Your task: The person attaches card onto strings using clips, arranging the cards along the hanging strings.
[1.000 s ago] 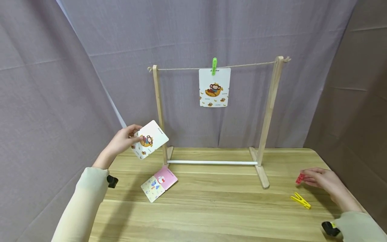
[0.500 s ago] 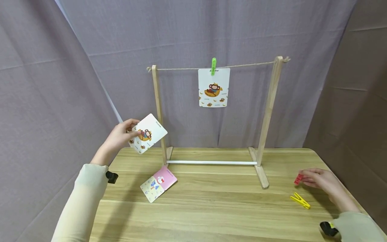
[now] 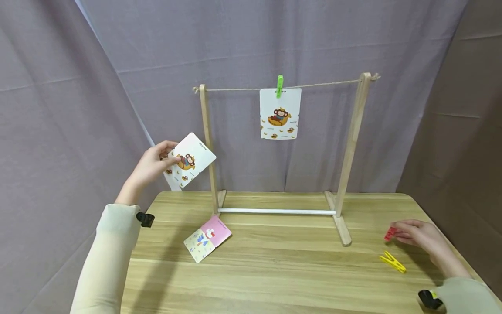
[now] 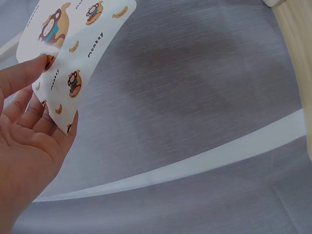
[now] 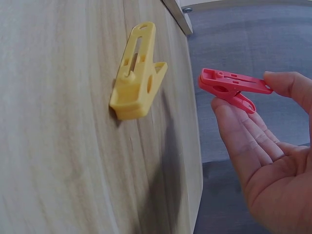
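Observation:
My left hand [image 3: 150, 165] pinches a white card with a monkey-and-banana print [image 3: 198, 158] between thumb and fingers. The card is tilted, raised above the table beside the rack's left post; in the left wrist view the same card [image 4: 73, 46] bends slightly. At the right, my right hand [image 3: 422, 239] holds a red clothespin [image 5: 234, 84] by its ends, thumb on one arm and fingers under the other. A yellow clothespin [image 3: 392, 262] lies on the table just in front of that hand. A matching monkey card [image 3: 279, 126] hangs from the string under a green clothespin [image 3: 279, 86].
A wooden rack with a left post [image 3: 207, 131], a right post [image 3: 353, 144] and a white bottom bar [image 3: 274, 211] stands at the table's back. Its string [image 3: 329, 83] runs between the post tops. A pink-and-yellow card [image 3: 208, 239] lies near the left foot. Grey curtains surround the table [image 3: 274, 279].
My left hand has risen with the monkey card, from beside the lower left post to higher along it. The right hand with the red clothespin has barely moved.

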`<state>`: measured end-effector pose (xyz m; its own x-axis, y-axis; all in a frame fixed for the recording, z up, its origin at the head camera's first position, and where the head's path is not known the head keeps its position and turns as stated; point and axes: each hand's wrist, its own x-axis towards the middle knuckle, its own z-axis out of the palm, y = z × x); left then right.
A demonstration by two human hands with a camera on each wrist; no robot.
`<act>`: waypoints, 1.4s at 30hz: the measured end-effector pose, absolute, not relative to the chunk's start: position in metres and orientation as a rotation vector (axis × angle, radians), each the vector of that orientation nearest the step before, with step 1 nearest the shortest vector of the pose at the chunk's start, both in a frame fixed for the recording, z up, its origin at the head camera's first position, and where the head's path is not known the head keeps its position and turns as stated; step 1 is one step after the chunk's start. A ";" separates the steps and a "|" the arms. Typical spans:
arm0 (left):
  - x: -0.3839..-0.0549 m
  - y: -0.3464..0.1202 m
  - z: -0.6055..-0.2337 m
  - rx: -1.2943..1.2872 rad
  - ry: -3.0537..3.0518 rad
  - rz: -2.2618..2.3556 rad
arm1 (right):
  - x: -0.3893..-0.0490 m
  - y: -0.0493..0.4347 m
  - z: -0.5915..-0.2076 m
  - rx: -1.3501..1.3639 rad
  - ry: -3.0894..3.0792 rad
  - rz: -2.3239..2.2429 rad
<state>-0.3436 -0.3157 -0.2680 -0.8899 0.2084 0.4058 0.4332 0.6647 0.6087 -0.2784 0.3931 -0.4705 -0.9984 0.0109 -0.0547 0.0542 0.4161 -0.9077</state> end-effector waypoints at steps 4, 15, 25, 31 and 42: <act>-0.343 -0.315 -0.259 -0.519 -2.553 -1.070 | -0.278 0.394 -0.469 0.066 2.617 -1.661; -0.341 -0.313 -0.238 -0.468 -2.497 -1.134 | -0.275 0.399 -0.470 0.058 2.599 -1.634; -0.341 -0.313 -0.234 -0.432 -2.349 -1.195 | -0.275 0.400 -0.471 0.071 2.594 -1.634; -0.343 -0.305 -0.233 -0.465 -2.260 -1.279 | -0.274 0.400 -0.472 0.061 2.591 -1.646; -0.348 -0.282 -0.230 -0.531 -2.144 -1.414 | -0.273 0.399 -0.472 0.090 2.580 -1.674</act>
<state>-0.3482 -0.2823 -0.2302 -0.7917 0.0417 0.6095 0.5767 0.3803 0.7231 -0.2729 0.3993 -0.4721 -0.9962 0.0142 -0.0860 0.0843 0.4068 -0.9096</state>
